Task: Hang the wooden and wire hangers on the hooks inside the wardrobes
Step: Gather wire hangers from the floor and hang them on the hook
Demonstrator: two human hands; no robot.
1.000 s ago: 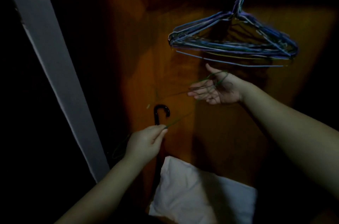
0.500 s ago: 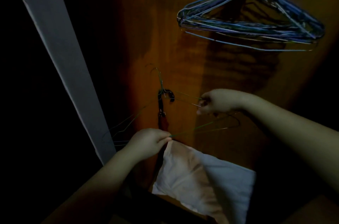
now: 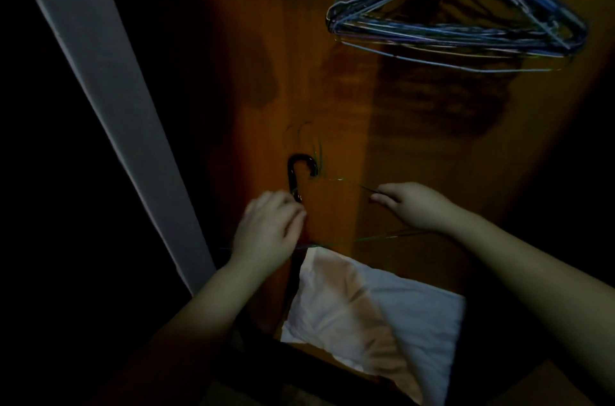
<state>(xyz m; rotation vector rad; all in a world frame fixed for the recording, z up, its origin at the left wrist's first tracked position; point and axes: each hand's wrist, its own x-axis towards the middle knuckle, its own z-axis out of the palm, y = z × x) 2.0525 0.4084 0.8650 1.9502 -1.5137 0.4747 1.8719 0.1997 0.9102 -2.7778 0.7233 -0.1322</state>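
Dim wardrobe interior, wood back panel (image 3: 382, 146) lit orange down the middle.

My right hand (image 3: 412, 206) is reaching in from the right, fingertips pinching a thin green wire hanger (image 3: 376, 237). The wire is showing as a faint line leaving the fingertips toward the left, and a second strand is running below my wrist, slanting down to the left toward my other hand. The hanger's hook end appears as blurred green loops just above and right of the black curved handle (image 3: 301, 169), close to it; I cannot tell whether they are touching.

My left hand (image 3: 269, 229) is sitting lower left, motion-blurred, fingers curled, knuckles just beside the black handle's shaft. The green wire's lower end is passing under this hand; I cannot tell whether the fingers are actually gripping it.

Upper right: a bundle of blue wire hangers (image 3: 459, 26) is hanging well above both hands, apart from the green one.

Below my hands, a white folded cloth (image 3: 382, 315) is lying on the wardrobe floor. A pale door edge (image 3: 109, 99) is slanting down the left side.
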